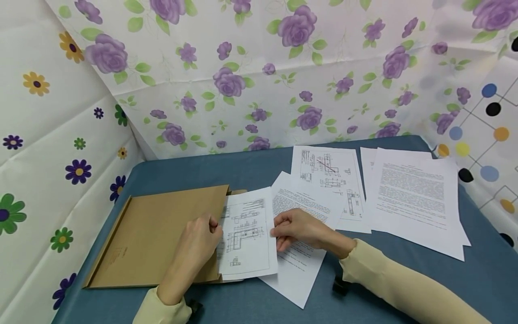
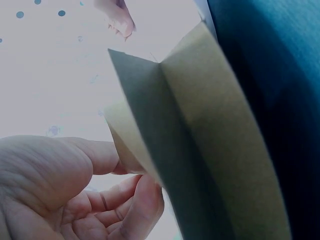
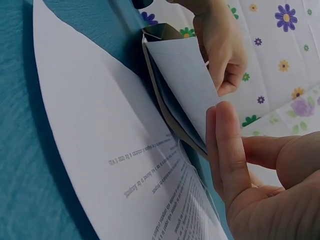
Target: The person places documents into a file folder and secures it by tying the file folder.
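A brown cardboard folder [image 1: 158,234] lies flat at the left of the head view, its mouth facing right. My left hand [image 1: 196,238] pinches the upper edge of that mouth; the left wrist view has thumb and fingertips on the cardboard [image 2: 215,115], which bows away from the hand. Out of the mouth sticks a sheet with technical drawings [image 1: 248,234], its left part hidden in the folder. My right hand [image 1: 301,228] pinches this sheet by its right edge, between thumb and fingers. In the right wrist view a gap shows beneath the sheet [image 3: 182,75].
Under the right hand lies a printed text page [image 1: 301,279], slanted. Behind it is another drawing sheet [image 1: 329,180], and several text pages [image 1: 417,202] overlap at the right. All rest on a blue cloth-covered table [image 1: 186,173]; a flowered curtain [image 1: 251,58] hangs behind.
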`<state>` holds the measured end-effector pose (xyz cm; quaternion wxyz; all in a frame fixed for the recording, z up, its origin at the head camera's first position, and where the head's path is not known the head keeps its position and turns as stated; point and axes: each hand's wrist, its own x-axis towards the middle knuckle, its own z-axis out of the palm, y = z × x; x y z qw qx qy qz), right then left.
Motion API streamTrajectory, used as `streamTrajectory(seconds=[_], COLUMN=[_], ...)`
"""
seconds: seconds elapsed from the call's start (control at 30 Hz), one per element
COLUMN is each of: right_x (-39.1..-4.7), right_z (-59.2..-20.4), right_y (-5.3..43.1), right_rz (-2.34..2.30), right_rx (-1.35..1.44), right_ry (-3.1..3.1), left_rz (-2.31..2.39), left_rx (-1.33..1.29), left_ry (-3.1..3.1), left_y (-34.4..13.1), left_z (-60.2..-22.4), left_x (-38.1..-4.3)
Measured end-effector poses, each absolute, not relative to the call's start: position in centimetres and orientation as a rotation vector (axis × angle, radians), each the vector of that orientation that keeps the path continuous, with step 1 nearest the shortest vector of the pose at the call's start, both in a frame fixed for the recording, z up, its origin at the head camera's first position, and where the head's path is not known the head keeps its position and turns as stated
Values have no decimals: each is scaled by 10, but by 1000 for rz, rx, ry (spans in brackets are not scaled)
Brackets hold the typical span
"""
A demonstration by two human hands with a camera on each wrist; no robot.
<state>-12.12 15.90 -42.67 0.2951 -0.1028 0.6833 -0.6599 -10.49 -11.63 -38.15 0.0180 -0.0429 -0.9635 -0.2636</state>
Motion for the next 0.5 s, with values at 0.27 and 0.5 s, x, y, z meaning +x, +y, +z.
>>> streamTrajectory(seconds=[0.27, 0.5], right_x=[-123, -123], right_z=[-427, -427], right_y=[153, 146], right_rz=[-1763, -1771], right_rx=[-279, -275], right_ry=[1810, 1810], left_rz=[-818, -820], left_rx=[-138, -147], left_ry=[-2997, -2999], left_y=[-117, -117], left_z=[-382, -382], left_x=[-105, -105])
